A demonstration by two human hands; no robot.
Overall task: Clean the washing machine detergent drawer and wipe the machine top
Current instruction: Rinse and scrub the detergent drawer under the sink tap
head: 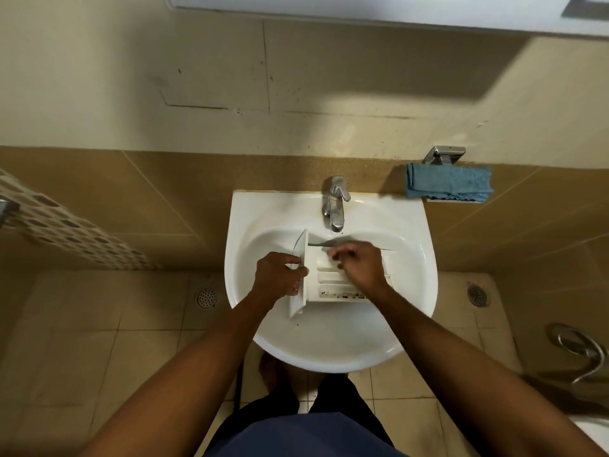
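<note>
The white detergent drawer (pixel 333 285) lies in the white sink (pixel 329 344), its front panel to the left. Dark grime lines its near compartment. My left hand (pixel 280 275) grips the drawer's front panel. My right hand (pixel 359 265) is over the drawer's compartments with its fingers curled; its motion is blurred, and I cannot tell whether it holds anything. A folded blue cloth (pixel 448 184) lies on a small wall shelf right of the tap.
The chrome tap (pixel 336 202) stands at the sink's back, just above the drawer. Tan tiled wall is behind. Floor drains (pixel 207 297) lie either side of the sink. A metal hose (pixel 583 354) hangs at the right. My foot (pixel 273 371) is under the sink.
</note>
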